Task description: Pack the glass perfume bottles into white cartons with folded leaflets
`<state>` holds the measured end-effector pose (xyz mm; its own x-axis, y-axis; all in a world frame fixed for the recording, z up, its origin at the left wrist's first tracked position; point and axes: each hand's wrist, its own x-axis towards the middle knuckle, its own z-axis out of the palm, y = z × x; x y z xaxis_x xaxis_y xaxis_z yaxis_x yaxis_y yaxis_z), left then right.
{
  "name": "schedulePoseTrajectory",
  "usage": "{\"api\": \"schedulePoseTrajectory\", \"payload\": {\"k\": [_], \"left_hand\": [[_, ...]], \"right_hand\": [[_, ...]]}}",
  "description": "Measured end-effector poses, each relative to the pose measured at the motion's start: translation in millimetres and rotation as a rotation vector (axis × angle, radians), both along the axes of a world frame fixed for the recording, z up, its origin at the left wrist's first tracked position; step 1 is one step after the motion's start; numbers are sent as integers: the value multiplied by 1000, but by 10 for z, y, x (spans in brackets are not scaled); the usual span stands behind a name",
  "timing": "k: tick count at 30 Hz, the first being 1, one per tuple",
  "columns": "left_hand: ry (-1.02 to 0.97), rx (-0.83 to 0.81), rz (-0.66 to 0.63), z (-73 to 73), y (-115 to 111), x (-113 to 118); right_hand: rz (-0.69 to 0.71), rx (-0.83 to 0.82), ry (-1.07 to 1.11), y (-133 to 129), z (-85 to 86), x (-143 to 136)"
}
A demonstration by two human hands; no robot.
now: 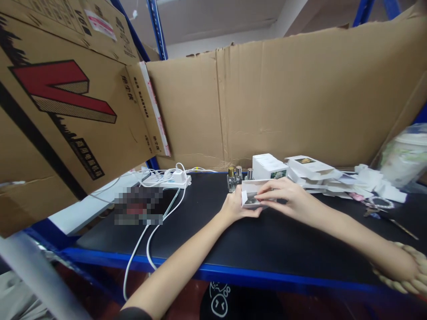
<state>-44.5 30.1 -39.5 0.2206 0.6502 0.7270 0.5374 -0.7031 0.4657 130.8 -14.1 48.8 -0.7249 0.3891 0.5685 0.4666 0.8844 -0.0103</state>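
Note:
My left hand [234, 206] is wrapped round a small white cardboard box [251, 187], which is held tilted above the black tabletop with its open end towards me. Inside that opening sits a greyish, clear, shiny thing [252, 200], too small to name. The fingers of my right hand [286, 194] come together at the mouth of the box; their tips reach in beside the shiny thing, and what they pinch is hidden. Just behind the box stand small glass bottles, one with a gold cap [231, 179] and two with silvery caps [239, 174].
White boxes [267, 167] stand behind my hands, with flattened white cartons [312, 171] to their right. A beaded bracelet [380, 203] and a bagged cup [405, 153] are far right. A power strip [167, 178], white cables and a blurred phone-like device [168, 201] lie left. Cardboard walls [283, 102] enclose the back.

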Motion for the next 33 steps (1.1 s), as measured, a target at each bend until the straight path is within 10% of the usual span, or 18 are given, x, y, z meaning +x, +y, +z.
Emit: {"api": "schedulePoseTrajectory", "payload": {"k": [17, 23, 28, 33], "left_hand": [[85, 56, -168, 69, -55, 14], [150, -24, -155, 120, -68, -32], [148, -29, -210, 123, -36, -44], [146, 71, -293, 139, -54, -11]], "right_hand": [[-301, -10, 78, -220, 187, 57], [-521, -474, -90, -211, 254, -19], [-494, -427, -73, -104, 298, -80], [-503, -1025, -285, -139, 395, -149]]}}
